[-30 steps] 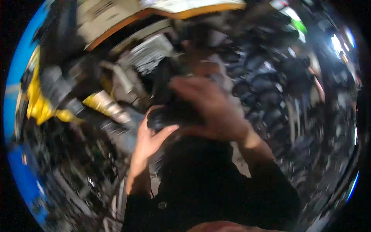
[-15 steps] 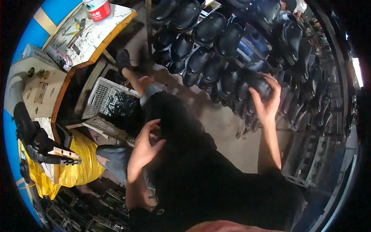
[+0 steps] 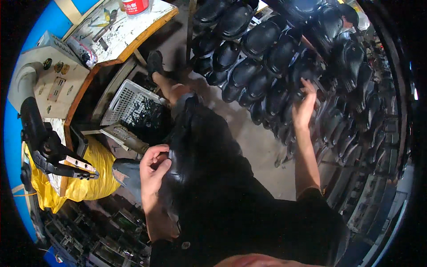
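My left hand (image 3: 153,168) is over my left thigh, its fingers curled and the thumb brought up against them. Beside its fingertips is a glossy black surface (image 3: 176,167) that blends into my dark clothing; whether the hand grips it cannot be made out. Out to the right, my right hand (image 3: 304,106) is raised with its fingers slightly bent and apart. Its fingertips are at the lower end of a black shoe (image 3: 306,66) in the densely packed rows. Other rounded black shoes (image 3: 261,39) stand close around it.
A white plastic basket (image 3: 116,101) with black scraps sits left of my leg. Beyond it are a worn workbench (image 3: 147,18), a red and white tub (image 3: 134,5) and a knife-like tool (image 3: 106,29). A black clamp-like arm (image 3: 58,158) juts out above a yellow bag (image 3: 100,167).
My right hand has come off the shoe it was spread over and turned. My left hand has shifted slightly left, and its loosely parted fingers have closed. The whole view has shifted a little.
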A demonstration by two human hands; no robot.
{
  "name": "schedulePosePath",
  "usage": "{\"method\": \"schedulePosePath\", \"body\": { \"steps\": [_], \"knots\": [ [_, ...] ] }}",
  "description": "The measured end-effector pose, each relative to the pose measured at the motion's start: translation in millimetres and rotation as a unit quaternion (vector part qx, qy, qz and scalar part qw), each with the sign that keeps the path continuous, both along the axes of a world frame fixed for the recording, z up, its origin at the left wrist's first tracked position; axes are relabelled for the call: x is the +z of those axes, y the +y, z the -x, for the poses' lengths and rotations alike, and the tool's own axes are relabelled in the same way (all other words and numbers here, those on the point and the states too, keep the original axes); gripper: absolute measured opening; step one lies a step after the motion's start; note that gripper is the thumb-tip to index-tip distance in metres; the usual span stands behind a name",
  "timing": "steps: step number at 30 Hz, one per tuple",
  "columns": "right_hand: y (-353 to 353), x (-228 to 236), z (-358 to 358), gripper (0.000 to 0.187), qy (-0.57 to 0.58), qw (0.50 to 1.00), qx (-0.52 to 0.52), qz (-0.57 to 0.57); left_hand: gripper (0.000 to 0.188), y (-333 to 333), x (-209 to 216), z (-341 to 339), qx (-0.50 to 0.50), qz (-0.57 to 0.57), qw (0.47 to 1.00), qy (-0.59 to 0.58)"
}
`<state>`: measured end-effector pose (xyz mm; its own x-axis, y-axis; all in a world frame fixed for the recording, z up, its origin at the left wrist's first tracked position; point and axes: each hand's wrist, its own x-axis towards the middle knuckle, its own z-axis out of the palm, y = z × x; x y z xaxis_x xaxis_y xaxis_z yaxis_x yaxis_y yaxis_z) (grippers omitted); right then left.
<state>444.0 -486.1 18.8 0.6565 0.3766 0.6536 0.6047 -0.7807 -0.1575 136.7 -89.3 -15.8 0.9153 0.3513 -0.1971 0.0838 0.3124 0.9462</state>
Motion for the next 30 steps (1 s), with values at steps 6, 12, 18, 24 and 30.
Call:
{"method": "schedulePosePath", "body": {
  "steps": [6, 12, 18, 24, 30],
  "knots": [
    [55, -1, 40, 0.061, 0.061, 0.997, -0.006, -0.043, 0.037, 2, 15, 1, 0.076, 0.129, 0.989, 0.008],
    [137, -54, 72, 0.072, 0.689, 0.623, 0.272, -0.249, 0.042, 17, -46, 5, 0.028, 0.278, 0.957, -0.082],
    [221, -22, 83, 0.068, 0.732, 0.556, 0.19, -0.343, 0.085, 17, 19, 0, 0.269, 0.206, 0.941, -0.023],
    [247, -59, 83, 0.04, 0.706, 0.53, 0.19, -0.429, 0.096, 28, 40, 23, 0.259, 0.122, 0.945, -0.158],
    [261, -55, 59, 0.055, 0.643, 0.59, 0.32, -0.369, 0.108, 34, 55, 27, 0.306, 0.055, 0.942, -0.125]
  ]
}}
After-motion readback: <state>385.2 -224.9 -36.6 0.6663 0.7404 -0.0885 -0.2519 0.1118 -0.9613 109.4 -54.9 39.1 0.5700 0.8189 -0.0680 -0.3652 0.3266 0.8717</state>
